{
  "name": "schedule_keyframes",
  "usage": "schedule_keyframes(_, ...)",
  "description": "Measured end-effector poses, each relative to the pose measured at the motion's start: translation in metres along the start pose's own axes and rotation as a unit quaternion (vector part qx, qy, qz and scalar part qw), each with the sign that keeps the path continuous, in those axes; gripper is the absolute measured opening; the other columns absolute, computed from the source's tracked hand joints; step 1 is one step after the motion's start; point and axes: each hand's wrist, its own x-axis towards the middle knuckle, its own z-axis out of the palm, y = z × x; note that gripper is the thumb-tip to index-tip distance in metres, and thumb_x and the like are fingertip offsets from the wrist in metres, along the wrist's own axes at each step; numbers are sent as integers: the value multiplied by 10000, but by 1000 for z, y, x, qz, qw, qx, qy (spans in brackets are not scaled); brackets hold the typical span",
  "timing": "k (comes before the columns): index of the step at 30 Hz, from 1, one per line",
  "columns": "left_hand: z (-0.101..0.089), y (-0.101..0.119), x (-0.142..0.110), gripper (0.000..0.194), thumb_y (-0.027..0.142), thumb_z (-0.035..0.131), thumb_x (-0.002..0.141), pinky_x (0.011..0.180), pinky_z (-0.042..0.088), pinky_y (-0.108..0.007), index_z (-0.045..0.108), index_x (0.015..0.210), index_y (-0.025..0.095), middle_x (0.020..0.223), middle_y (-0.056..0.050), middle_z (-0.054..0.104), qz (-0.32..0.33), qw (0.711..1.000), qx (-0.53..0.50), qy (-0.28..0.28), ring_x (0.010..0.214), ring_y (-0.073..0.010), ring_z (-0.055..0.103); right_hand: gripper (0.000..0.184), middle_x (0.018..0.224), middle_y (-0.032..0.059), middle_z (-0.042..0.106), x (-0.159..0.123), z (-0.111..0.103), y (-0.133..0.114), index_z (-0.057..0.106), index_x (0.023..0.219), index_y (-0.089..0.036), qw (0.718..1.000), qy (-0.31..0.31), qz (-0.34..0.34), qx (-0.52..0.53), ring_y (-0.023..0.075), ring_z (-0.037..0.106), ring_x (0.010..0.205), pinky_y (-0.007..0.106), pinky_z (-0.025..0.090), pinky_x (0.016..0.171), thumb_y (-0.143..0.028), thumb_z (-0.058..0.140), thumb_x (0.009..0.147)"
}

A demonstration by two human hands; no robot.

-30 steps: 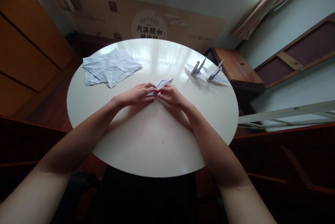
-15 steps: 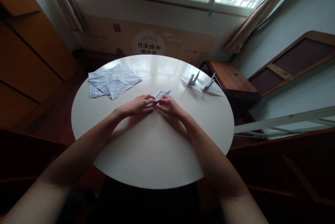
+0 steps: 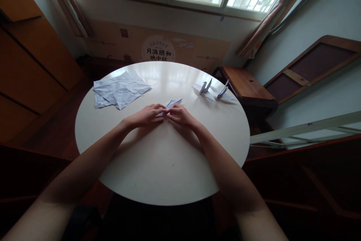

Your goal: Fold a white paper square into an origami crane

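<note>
A small piece of folded white paper (image 3: 174,102) is pinched between my two hands above the middle of the round white table. My left hand (image 3: 148,115) grips its left part with bent fingers. From the other side, my right hand (image 3: 182,115) closes its thumb and fingertips on the paper, close to the left fingertips. One pointed end of the paper sticks out beyond the fingers; the rest is covered by them. Two finished-looking paper cranes, a nearer-to-centre crane (image 3: 205,87) and an outer crane (image 3: 223,91), stand at the table's far right.
Creased paper sheets (image 3: 121,88) lie in a loose pile at the far left of the white table (image 3: 158,169). Behind the table's right edge stands a wooden stool-like piece (image 3: 248,85). An orange-brown cabinet (image 3: 31,60) is on the left, under windows at the back.
The whole view has shifted slightly, so the table sits a little lower and further left. Both hands keep their hold on the folded paper, with hardly any visible finger movement.
</note>
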Motion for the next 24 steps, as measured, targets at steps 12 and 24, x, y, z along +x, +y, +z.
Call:
schedule_keyframes(12,-3,4,1,434,441,505,1057,1193,416,-463,607,1430,244,1472,-122,564,-6,1000,0,-7,1341,-303,561,166,993,63,668,-1,1,0,821,1064,-230,1000,3,2,13,184,629,913,349,508,896,-248,714,938)
schedule_keyframes(24,-6,8,0,419,425,527,1055,1173,441,-469,618,1420,240,1471,-129,571,-10,1000,-4,-5,1341,-317,572,158,963,56,661,0,1,1,822,1049,-215,1000,4,-1,6,167,614,866,332,493,867,-274,726,937)
